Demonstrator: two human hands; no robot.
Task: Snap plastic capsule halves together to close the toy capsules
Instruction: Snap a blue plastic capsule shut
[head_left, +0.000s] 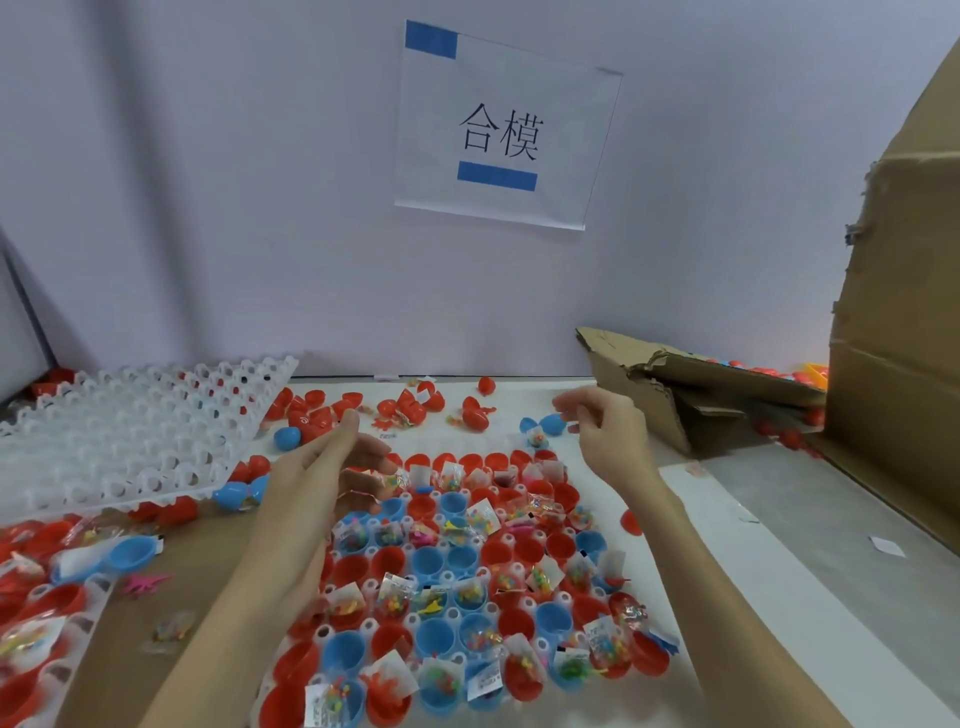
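A clear tray (540, 647) in front of me holds several open red and blue capsule halves (431, 561), many with small bagged toys inside. My left hand (332, 462) hovers over the tray's far left part, fingers straight and relaxed, holding nothing. My right hand (608, 426) is raised above the tray's far right corner with loosely curled fingers and nothing visible in it. Loose red capsule halves (410, 402) and a blue capsule (287, 438) lie on the table beyond the tray.
A stack of empty white trays (130, 431) sits at the left. Another tray of red halves (31, 623) is at the near left, with an open blue capsule (122, 553) by it. Torn cardboard boxes (727, 395) stand at the right. A paper sign (504, 130) hangs on the wall.
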